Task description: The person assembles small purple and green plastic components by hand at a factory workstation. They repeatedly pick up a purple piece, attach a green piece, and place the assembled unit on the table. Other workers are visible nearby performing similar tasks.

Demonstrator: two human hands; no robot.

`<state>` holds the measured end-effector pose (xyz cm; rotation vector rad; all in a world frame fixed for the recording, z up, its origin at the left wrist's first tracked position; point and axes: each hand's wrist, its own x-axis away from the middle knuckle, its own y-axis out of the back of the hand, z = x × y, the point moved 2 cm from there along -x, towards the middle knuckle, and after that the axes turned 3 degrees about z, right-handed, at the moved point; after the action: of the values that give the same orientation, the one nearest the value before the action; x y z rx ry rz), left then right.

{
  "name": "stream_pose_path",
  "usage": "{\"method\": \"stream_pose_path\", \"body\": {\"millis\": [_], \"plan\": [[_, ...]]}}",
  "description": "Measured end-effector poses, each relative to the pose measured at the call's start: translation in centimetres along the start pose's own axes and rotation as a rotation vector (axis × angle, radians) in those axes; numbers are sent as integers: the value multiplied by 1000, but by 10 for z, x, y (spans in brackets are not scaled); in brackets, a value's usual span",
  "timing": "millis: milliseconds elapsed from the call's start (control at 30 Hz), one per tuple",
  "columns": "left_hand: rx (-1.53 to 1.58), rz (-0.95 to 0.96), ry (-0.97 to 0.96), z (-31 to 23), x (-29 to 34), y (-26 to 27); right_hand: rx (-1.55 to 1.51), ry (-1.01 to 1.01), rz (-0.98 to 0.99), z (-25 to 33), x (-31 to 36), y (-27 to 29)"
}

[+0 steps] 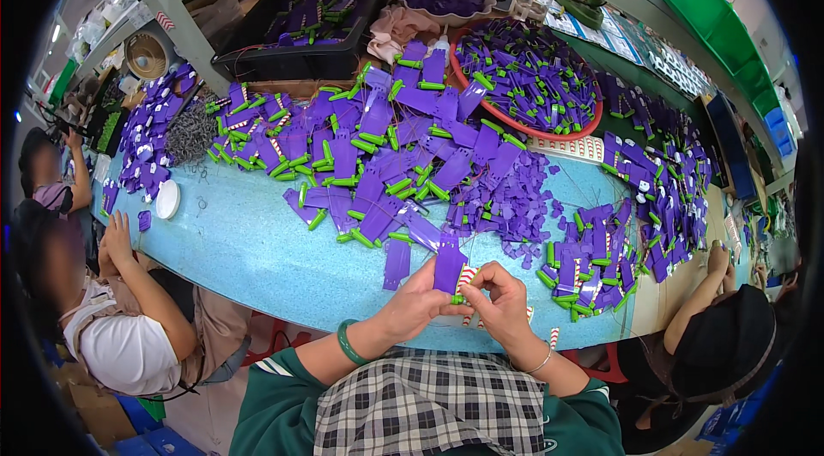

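In front of me, at the near edge of the table, my left hand grips a flat purple plastic piece with a bright green end. My right hand is closed at the same piece, its thumb and fingers pinching a red-and-white striped sticker against the lower part. Whether the sticker is stuck down there I cannot tell. Another flat purple piece lies just left of the held one. Beyond my hands spreads a large heap of purple pieces with green ends.
Small purple parts and a pile of striped purple pieces lie to the right. Behind stand a red basin, a black crate and a white bowl. A white lid lies left. People sit on both sides.
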<state>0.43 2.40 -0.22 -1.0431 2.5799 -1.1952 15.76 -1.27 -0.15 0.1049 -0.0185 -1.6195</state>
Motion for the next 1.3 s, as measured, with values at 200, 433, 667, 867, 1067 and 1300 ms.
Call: {"method": "stream_pose_path", "body": {"millis": [200, 433, 667, 867, 1067, 1300], "plan": [[-257, -41, -9, 2, 0, -6, 99, 110, -48, -1, 1, 3], [-226, -4, -43, 3, 3, -12, 479, 535, -118, 26, -1, 3], [-132, 51, -25, 1, 4, -17, 276, 202, 32, 19, -8, 4], [282, 143, 358, 19, -3, -12, 133, 101, 270, 12, -10, -2], [457, 669, 453, 27, -11, -1, -361, -59, 326, -3, -5, 1], [-1497, 6, -978, -46, 5, -17, -612, -259, 123, 5, -14, 15]]}}
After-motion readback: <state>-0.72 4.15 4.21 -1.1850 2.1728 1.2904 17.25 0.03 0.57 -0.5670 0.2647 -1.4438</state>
